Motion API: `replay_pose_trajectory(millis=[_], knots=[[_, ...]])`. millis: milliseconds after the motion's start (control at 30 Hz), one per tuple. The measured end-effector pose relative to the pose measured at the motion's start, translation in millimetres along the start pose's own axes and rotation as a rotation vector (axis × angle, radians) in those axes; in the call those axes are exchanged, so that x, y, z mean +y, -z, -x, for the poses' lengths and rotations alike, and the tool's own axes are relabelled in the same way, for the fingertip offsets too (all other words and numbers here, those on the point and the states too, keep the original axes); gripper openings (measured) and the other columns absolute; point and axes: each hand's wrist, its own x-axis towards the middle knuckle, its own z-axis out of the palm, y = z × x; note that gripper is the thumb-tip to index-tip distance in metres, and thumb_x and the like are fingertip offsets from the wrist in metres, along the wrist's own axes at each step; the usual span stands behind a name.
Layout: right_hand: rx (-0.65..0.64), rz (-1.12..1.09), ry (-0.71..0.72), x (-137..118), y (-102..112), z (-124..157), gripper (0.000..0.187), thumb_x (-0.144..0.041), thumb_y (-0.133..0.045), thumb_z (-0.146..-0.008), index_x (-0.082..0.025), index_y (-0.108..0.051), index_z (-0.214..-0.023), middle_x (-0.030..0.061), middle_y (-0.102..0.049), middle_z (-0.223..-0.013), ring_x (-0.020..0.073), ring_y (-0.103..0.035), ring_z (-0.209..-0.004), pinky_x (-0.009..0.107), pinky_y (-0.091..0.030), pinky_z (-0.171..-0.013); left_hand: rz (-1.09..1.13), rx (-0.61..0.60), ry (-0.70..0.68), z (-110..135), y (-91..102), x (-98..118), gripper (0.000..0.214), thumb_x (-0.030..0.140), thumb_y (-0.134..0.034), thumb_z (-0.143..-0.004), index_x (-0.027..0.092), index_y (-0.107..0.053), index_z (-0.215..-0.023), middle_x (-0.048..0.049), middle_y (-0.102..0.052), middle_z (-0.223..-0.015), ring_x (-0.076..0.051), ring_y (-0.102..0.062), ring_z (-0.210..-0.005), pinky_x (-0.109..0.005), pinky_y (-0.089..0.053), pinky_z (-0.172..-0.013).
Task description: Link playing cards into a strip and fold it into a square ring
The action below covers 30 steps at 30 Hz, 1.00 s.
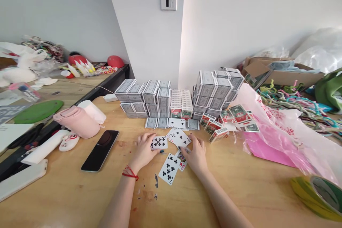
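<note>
Left hand [144,148] half-curled at the left end of a black-suited card [160,143], fingers at top edge, thumb by lower edge; looks pinched. Red cord bracelet [130,173] on that wrist. Right hand [197,153] has thumb and index parted, tips touching a three of clubs [180,138]; can't tell if it grips. Cards are thin, flat, glossy, face up on the counter [172,210] between both hands: three of clubs overlaps another card, face card [183,163] partly under right hand, seven of clubs [169,169] tilted nearer the wearer.

Just behind, a two of spades [176,123] lies in a row with grey patterned decks. Behind that, tall blocky stacks [155,96], grey print, white edges. Right of these, small red-green card boxes [215,126], jumbled, then crinkly pink plastic [269,149] and fuzzy multicolored strands [288,103]. Roll of yellow-green tape [316,196] at lower right.

Left side: smooth black phone [100,150], rounded pink container [77,121] lying on its side. Counter is smooth yellowish wood grain, dark paint flecks between the forearms.
</note>
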Motion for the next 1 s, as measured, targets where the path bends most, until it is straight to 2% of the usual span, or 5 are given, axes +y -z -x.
replay_pose_trajectory(millis=[267,433,667,833,1000], knots=[[0.005,-0.071,0.024,6.0,3.0,-2.0,0.041,-0.031,-0.055,-0.072,-0.017,-0.049,-0.110,0.0095,-0.058,-0.105,0.0267,-0.046,-0.101,0.040,-0.038,-0.084,0.023,-0.001,0.041,-1.8,0.1,0.1,0.039,0.032,-0.062,-0.068,0.026,-0.055,-0.106,-0.0048,-0.049,-0.104,-0.025,-0.044,-0.098,-0.039,-0.034,-0.084],[0.013,-0.071,0.031,6.0,2.3,-1.6,0.044,-0.029,-0.054,-0.073,-0.017,-0.047,-0.114,0.0095,-0.058,-0.103,0.0265,-0.045,-0.101,0.040,-0.039,-0.083,0.048,0.060,-0.052,-1.3,-2.9,-1.6,0.038,0.035,-0.063,-0.068,0.024,-0.056,-0.103,-0.0048,-0.046,-0.102,-0.024,-0.044,-0.098,-0.039,-0.036,-0.086],[0.065,-0.129,0.054,1.9,6.4,-2.7,0.040,-0.025,-0.054,-0.073,-0.020,-0.047,-0.113,0.0085,-0.055,-0.097,0.0250,-0.048,-0.092,0.043,-0.040,-0.083,0.166,0.125,-0.137,-2.6,-1.6,2.8,0.037,0.027,-0.063,-0.068,0.023,-0.051,-0.103,-0.0049,-0.043,-0.108,-0.023,-0.043,-0.107,-0.038,-0.037,-0.092],[0.087,-0.363,-0.101,0.8,6.0,-2.9,0.031,-0.028,-0.053,-0.074,-0.019,-0.051,-0.103,0.0044,-0.054,-0.083,0.0155,-0.050,-0.063,0.032,-0.047,-0.063,0.311,0.125,-0.053,-2.7,-1.3,6.2,0.031,0.017,-0.057,-0.070,0.022,-0.049,-0.100,-0.0046,-0.046,-0.104,-0.019,-0.051,-0.099,-0.034,-0.042,-0.086],[0.039,-0.621,-0.325,2.1,5.3,-4.1,0.027,-0.038,-0.059,-0.069,-0.018,-0.056,-0.086,0.0026,-0.059,-0.071,0.0156,-0.055,-0.061,0.030,-0.048,-0.059,0.367,0.080,0.058,-3.7,0.4,7.2,0.020,0.020,-0.050,-0.076,0.021,-0.049,-0.096,-0.0032,-0.059,-0.094,-0.018,-0.057,-0.087,-0.030,-0.043,-0.075]])
